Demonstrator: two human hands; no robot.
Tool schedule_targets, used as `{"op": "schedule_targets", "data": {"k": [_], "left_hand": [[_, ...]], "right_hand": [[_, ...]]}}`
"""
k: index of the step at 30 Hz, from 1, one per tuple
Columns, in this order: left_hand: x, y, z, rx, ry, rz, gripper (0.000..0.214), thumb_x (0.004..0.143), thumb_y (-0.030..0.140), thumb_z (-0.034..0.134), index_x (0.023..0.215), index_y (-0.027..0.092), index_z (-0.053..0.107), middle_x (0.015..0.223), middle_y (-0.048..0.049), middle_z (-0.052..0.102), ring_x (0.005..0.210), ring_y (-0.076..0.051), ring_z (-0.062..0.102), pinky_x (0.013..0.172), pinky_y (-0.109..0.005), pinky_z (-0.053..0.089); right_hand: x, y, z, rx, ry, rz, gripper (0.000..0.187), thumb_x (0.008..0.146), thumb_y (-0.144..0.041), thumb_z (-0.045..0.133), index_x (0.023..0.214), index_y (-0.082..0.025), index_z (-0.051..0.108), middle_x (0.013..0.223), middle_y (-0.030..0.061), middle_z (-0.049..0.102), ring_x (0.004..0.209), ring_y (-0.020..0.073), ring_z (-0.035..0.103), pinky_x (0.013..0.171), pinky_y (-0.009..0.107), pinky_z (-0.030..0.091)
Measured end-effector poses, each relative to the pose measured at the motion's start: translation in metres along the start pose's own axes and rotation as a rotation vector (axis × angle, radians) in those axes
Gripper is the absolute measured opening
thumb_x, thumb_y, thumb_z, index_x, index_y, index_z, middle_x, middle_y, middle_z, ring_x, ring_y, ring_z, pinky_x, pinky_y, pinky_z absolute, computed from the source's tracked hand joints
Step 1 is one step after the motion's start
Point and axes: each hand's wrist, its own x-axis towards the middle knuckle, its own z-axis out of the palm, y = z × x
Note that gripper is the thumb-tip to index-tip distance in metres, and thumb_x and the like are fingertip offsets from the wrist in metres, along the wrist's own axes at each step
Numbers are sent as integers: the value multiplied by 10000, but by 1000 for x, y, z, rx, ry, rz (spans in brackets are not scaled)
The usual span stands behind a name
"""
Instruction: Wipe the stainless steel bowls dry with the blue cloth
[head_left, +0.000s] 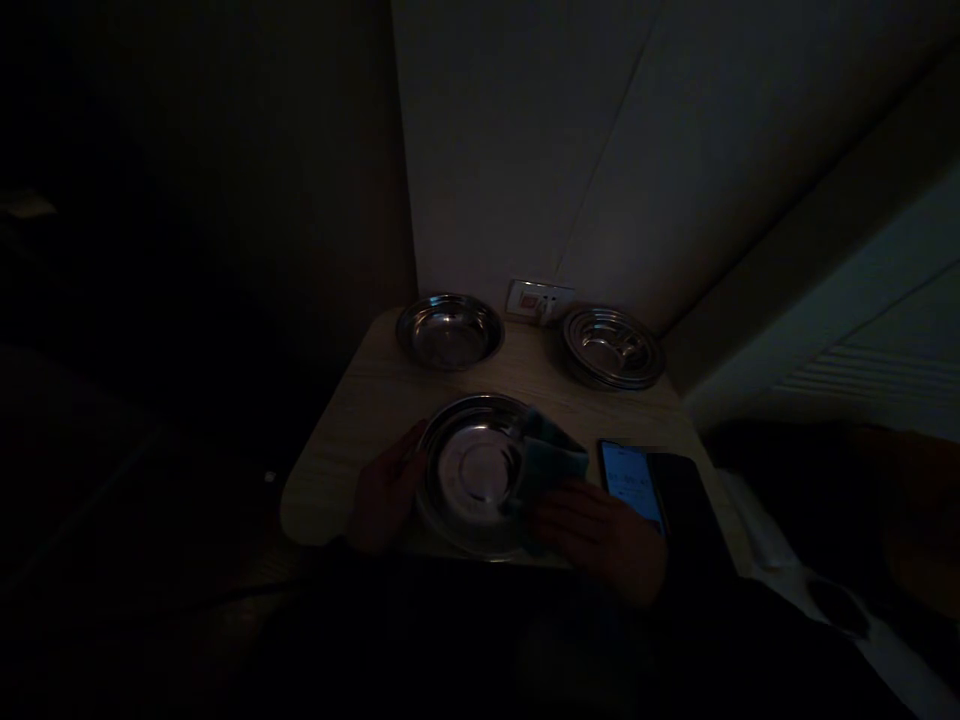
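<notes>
A shiny round metal plate (477, 465) lies near the front edge of a small table, in very dim light. My left hand (386, 490) is closed on its left rim, with the fingertips partly lost in shadow. Over the plate's right side, my right hand (600, 530) presses a blue-green cloth (553, 460) against the rim and inner wall. Part of the cloth stands up loosely above my fingers, and some of it is hidden beneath them.
Another metal dish (450, 335) sits at the table's (337, 450) back left. Several stacked metal plates (613, 348) stand at the back right. A lit phone (631, 484) lies right of my right hand, beside a dark flat object (686, 500). A wall socket (540, 300) is behind.
</notes>
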Motion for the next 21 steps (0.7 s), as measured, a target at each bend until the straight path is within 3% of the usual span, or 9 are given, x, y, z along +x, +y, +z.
{"op": "schedule_targets", "data": {"k": [4,7,10,13,15,18,21], "left_hand": [[2,2,1,26,-8,58,534,772,370,520,1246,124,511,1233,-70,578,1155,-226,520,958,-327,434],[3,3,3,40,-19,67,528,777,363,510,1247,124,509,1234,-71,581,1143,-208,531,946,-299,438],[3,6,2,85,-52,90,519,792,384,485,1249,140,507,1218,-72,596,1111,-199,553,918,-288,449],[0,13,-3,277,-28,50,623,783,484,473,1311,156,432,962,-75,692,891,-225,639,785,-346,494],[-6,22,-7,433,77,49,680,761,538,480,1322,160,413,827,-59,679,753,-229,635,712,-371,489],[-23,41,-5,433,204,210,597,749,534,507,1221,169,517,878,-65,639,774,-207,605,719,-346,477],[-45,62,12,219,48,365,488,758,451,547,1189,224,532,1078,-77,601,936,-196,585,809,-323,467]], "right_hand": [[3,45,-2,70,-26,51,315,900,-179,379,1144,-180,578,1154,71,633,1126,226,530,920,405,452],[16,62,-3,138,122,234,299,892,-222,402,1107,-184,607,1095,87,658,1052,224,582,876,381,487],[30,61,-12,234,347,566,276,870,-288,453,1054,-188,633,999,87,688,908,211,644,805,353,520],[41,50,-30,326,533,790,272,822,-357,513,984,-194,659,911,62,709,822,213,662,735,343,536],[46,44,-45,352,620,842,273,793,-382,542,953,-202,671,883,47,714,801,213,662,718,340,535],[52,38,-68,384,726,839,267,772,-386,569,939,-208,678,916,39,710,852,216,651,782,358,514],[56,29,-85,540,718,835,270,757,-395,592,934,-211,680,938,40,705,881,220,642,808,370,502]]}}
